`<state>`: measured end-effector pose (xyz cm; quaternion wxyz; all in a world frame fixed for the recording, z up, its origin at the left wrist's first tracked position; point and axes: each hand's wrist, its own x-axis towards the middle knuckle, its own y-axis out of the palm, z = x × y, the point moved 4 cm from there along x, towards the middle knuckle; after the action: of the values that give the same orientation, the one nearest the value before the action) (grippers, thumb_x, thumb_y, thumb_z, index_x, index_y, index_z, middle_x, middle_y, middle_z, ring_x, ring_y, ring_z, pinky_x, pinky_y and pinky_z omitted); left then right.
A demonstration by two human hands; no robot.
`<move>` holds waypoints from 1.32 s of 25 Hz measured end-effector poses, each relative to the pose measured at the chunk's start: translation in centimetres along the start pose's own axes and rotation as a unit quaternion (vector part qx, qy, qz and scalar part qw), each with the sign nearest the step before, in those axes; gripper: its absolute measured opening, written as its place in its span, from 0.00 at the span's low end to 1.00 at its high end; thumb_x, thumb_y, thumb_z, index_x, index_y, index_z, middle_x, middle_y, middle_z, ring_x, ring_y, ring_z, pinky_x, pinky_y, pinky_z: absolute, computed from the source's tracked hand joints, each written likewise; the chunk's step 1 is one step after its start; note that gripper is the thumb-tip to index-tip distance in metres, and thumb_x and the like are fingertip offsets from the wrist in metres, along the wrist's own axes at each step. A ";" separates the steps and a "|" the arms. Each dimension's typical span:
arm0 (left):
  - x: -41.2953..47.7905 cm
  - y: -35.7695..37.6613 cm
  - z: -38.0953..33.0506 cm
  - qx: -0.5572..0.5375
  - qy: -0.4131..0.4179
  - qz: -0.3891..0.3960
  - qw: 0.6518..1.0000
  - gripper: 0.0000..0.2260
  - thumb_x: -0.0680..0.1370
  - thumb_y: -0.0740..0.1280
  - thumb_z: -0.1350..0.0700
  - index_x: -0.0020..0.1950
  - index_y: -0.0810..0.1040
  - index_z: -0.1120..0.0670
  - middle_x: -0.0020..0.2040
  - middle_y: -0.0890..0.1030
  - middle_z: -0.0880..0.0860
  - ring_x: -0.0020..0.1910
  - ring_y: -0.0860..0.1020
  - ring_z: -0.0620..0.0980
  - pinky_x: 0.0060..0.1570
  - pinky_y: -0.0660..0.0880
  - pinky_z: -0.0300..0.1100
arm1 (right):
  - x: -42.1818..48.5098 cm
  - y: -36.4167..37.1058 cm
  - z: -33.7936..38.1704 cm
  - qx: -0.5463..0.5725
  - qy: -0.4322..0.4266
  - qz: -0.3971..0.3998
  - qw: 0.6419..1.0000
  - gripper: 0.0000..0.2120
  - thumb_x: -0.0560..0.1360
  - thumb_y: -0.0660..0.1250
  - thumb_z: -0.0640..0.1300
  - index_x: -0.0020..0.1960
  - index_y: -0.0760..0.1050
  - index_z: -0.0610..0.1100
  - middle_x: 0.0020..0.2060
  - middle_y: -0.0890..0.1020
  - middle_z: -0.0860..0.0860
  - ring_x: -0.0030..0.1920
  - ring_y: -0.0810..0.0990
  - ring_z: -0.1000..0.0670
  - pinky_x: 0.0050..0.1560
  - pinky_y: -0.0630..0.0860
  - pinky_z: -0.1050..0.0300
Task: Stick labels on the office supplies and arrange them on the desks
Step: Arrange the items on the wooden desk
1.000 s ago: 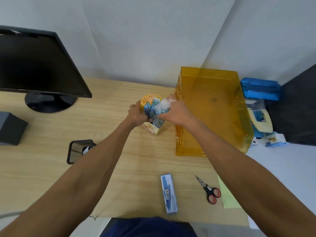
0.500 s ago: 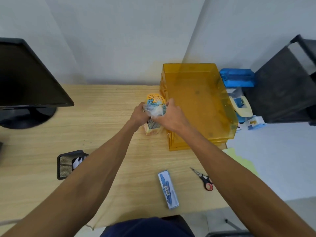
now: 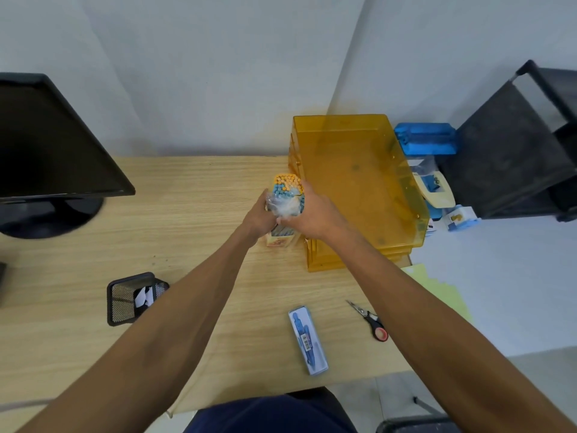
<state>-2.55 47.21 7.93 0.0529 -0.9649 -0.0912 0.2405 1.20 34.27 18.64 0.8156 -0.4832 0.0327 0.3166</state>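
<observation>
Pencil box (image 3: 285, 190) stands upright on the worktop (image 3: 187, 214), just left of the orange letter trays (image 3: 352, 182). My left hand (image 3: 260, 218) curls round its left side and my right hand (image 3: 315, 214) round its right. Clear plastic wrap (image 3: 282, 206) is bunched btwn them; can't tell which hand pinches it. Nearer me: blue pen pack (image 3: 307, 339), w/ scissors (image 3: 371, 321) to its right. Mesh pen cup (image 3: 125, 301) near left, monitor (image 3: 46, 145) far left.
</observation>
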 end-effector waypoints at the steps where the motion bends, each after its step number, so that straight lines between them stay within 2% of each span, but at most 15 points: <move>1: -0.3 0.2 0.0 -0.013 -0.003 -0.013 1.000 0.30 0.65 0.69 0.42 0.66 0.72 0.45 0.58 0.82 0.49 0.53 0.81 0.49 0.50 0.79 0.46 | -0.2 0.0 0.0 -0.010 0.002 -0.003 1.000 0.52 0.65 0.77 0.59 0.78 0.49 0.51 0.64 0.75 0.46 0.60 0.76 0.43 0.55 0.78 0.46; 3: -1.3 0.3 -0.1 -0.034 -0.013 -0.036 0.999 0.33 0.63 0.66 0.42 0.69 0.70 0.45 0.58 0.81 0.49 0.52 0.79 0.48 0.47 0.78 0.44 | -0.7 -0.2 0.1 -0.019 0.007 -0.008 1.000 0.54 0.65 0.78 0.57 0.78 0.47 0.51 0.61 0.76 0.46 0.56 0.78 0.43 0.51 0.79 0.47; 6: -2.0 0.5 0.8 -0.018 -0.049 -0.066 0.996 0.34 0.66 0.63 0.52 0.74 0.66 0.47 0.62 0.78 0.52 0.60 0.76 0.54 0.58 0.76 0.52 | -1.8 -0.6 -0.1 -0.014 0.010 -0.022 1.000 0.51 0.66 0.79 0.52 0.76 0.48 0.49 0.51 0.77 0.47 0.47 0.78 0.45 0.44 0.78 0.49; 8: -2.5 0.4 2.0 -0.006 -0.088 -0.102 0.991 0.29 0.73 0.61 0.58 0.75 0.65 0.50 0.64 0.78 0.56 0.61 0.76 0.59 0.58 0.76 0.54 | -2.6 -0.6 -0.5 -0.014 0.011 -0.040 0.999 0.45 0.67 0.78 0.52 0.72 0.53 0.47 0.47 0.77 0.48 0.42 0.79 0.46 0.40 0.77 0.50; 10: -3.4 0.7 2.9 -0.001 -0.118 -0.127 0.985 0.25 0.78 0.57 0.63 0.76 0.64 0.52 0.65 0.76 0.56 0.61 0.76 0.60 0.58 0.75 0.53 | -3.3 -0.2 -1.0 -0.013 0.012 -0.047 0.999 0.36 0.69 0.77 0.52 0.66 0.57 0.46 0.42 0.76 0.49 0.39 0.79 0.47 0.35 0.77 0.50; 14: -5.2 1.6 4.5 -0.019 -0.127 -0.154 0.980 0.24 0.79 0.57 0.65 0.74 0.66 0.52 0.67 0.73 0.56 0.62 0.74 0.59 0.61 0.75 0.54 | -4.5 1.4 -2.7 -0.018 0.001 -0.021 1.000 0.23 0.72 0.72 0.54 0.56 0.63 0.46 0.40 0.77 0.48 0.34 0.75 0.49 0.30 0.72 0.52; 17: -6.4 2.5 5.7 -0.008 -0.150 -0.173 0.973 0.21 0.79 0.58 0.63 0.72 0.68 0.52 0.64 0.76 0.58 0.57 0.76 0.58 0.60 0.76 0.53 | -5.7 2.3 -4.3 -0.015 -0.013 -0.008 1.000 0.12 0.76 0.66 0.53 0.47 0.69 0.45 0.38 0.78 0.48 0.35 0.75 0.48 0.31 0.71 0.52; 19: -7.8 3.8 6.4 0.008 -0.178 -0.176 0.968 0.18 0.79 0.60 0.60 0.70 0.71 0.54 0.57 0.78 0.58 0.48 0.76 0.55 0.52 0.78 0.50 | -6.9 3.4 -5.6 -0.013 -0.022 0.006 1.000 0.11 0.76 0.63 0.50 0.41 0.70 0.44 0.36 0.78 0.47 0.36 0.76 0.47 0.33 0.72 0.53; 21: -9.5 5.6 7.3 0.084 -0.216 -0.163 0.959 0.17 0.80 0.62 0.52 0.67 0.71 0.57 0.56 0.77 0.57 0.48 0.77 0.56 0.49 0.79 0.50 | -8.0 4.9 -7.4 -0.029 -0.017 0.025 0.999 0.11 0.76 0.63 0.50 0.39 0.71 0.44 0.36 0.78 0.47 0.38 0.77 0.46 0.35 0.73 0.53; 23: -11.2 8.0 8.9 0.189 -0.266 -0.147 0.934 0.28 0.77 0.63 0.40 0.68 0.68 0.59 0.62 0.76 0.59 0.54 0.79 0.60 0.54 0.79 0.51 | -9.0 6.2 -9.5 -0.036 -0.002 0.048 0.998 0.10 0.76 0.63 0.50 0.41 0.73 0.44 0.37 0.78 0.47 0.40 0.77 0.46 0.37 0.74 0.53; 25: -12.8 10.6 10.6 0.222 -0.297 -0.146 0.917 0.39 0.72 0.64 0.32 0.71 0.62 0.59 0.64 0.75 0.61 0.57 0.79 0.62 0.54 0.79 0.53 | -9.8 7.5 -11.6 -0.049 0.019 0.081 0.995 0.10 0.76 0.63 0.50 0.45 0.75 0.43 0.41 0.79 0.47 0.42 0.78 0.45 0.41 0.76 0.52; 29: -14.2 15.1 11.6 0.241 -0.272 -0.140 0.921 0.37 0.69 0.71 0.35 0.64 0.62 0.58 0.58 0.77 0.60 0.54 0.79 0.62 0.50 0.80 0.54 | -11.5 10.7 -15.2 -0.048 0.040 0.219 0.974 0.12 0.76 0.64 0.46 0.53 0.79 0.38 0.49 0.82 0.43 0.48 0.81 0.43 0.48 0.80 0.49; 31: -14.6 15.7 11.3 0.233 -0.266 -0.155 0.922 0.37 0.68 0.73 0.36 0.63 0.64 0.58 0.57 0.77 0.60 0.55 0.79 0.61 0.49 0.78 0.51 | -12.1 11.7 -16.2 -0.020 0.044 0.260 0.965 0.12 0.75 0.62 0.43 0.53 0.79 0.38 0.50 0.82 0.42 0.46 0.81 0.43 0.44 0.79 0.52; 33: -14.6 15.6 10.8 0.223 -0.259 -0.157 0.926 0.34 0.69 0.74 0.40 0.63 0.65 0.59 0.58 0.77 0.60 0.56 0.78 0.60 0.48 0.74 0.47 | -12.1 12.4 -16.5 -0.017 0.035 0.279 0.960 0.11 0.75 0.60 0.39 0.52 0.79 0.38 0.50 0.82 0.41 0.44 0.79 0.45 0.41 0.74 0.56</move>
<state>-17.93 29.64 2.78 0.2783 -0.8054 -0.1966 0.4851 -11.09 19.14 4.68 0.6851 -0.4793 0.1893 0.5149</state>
